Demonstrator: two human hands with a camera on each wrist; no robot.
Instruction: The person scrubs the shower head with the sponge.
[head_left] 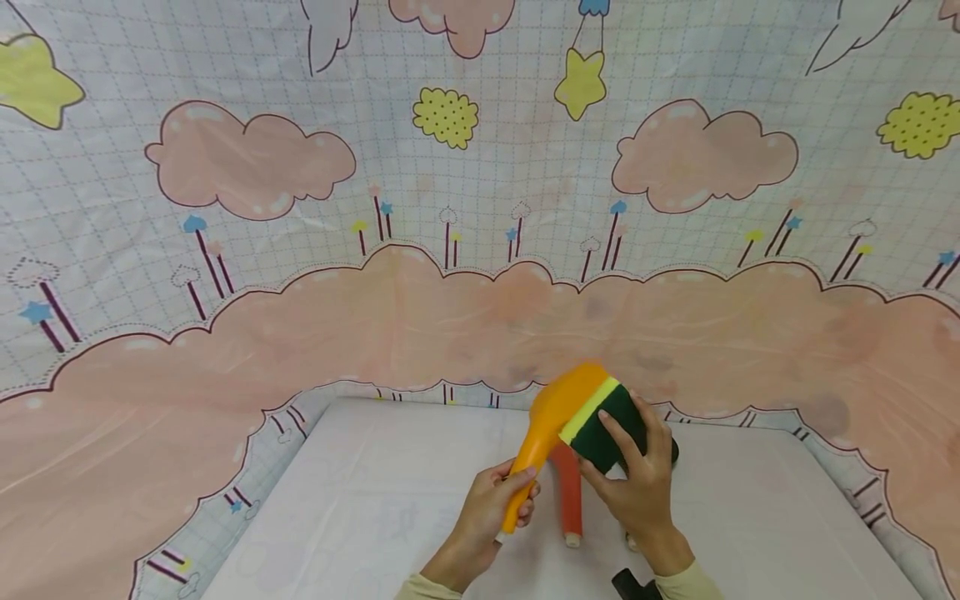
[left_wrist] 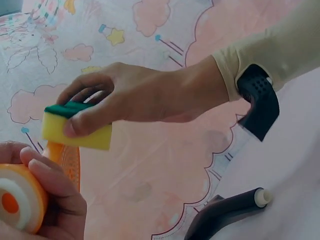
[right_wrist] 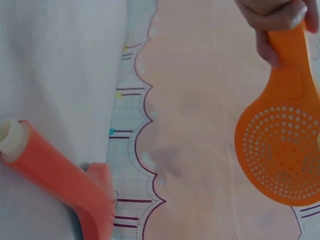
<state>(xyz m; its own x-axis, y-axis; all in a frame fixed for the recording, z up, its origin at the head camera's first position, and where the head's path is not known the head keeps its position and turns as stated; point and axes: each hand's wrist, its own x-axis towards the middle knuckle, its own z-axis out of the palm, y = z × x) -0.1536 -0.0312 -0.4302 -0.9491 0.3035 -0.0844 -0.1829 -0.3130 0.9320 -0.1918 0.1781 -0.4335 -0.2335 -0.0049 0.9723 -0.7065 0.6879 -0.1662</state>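
My left hand (head_left: 483,510) grips the handle of an orange shower head (head_left: 558,408), its head tilted up and to the right. In the right wrist view the perforated spray face (right_wrist: 282,152) shows. A sponge (left_wrist: 82,134), yellow with a dark green scouring side, is pinched between the thumb and fingers of my right hand (head_left: 639,487). Its yellow side lies against the head of the orange shower head. The white threaded end of that handle points down toward me.
A coral-red shower head (head_left: 570,496) lies on the white table (head_left: 337,492) behind the hands. Beside it a black shower head (left_wrist: 225,212) is partly hidden by my right hand. A black wrist mount (left_wrist: 260,100) sits on my right sleeve. Cloud-patterned cloth (head_left: 450,325) surrounds the table.
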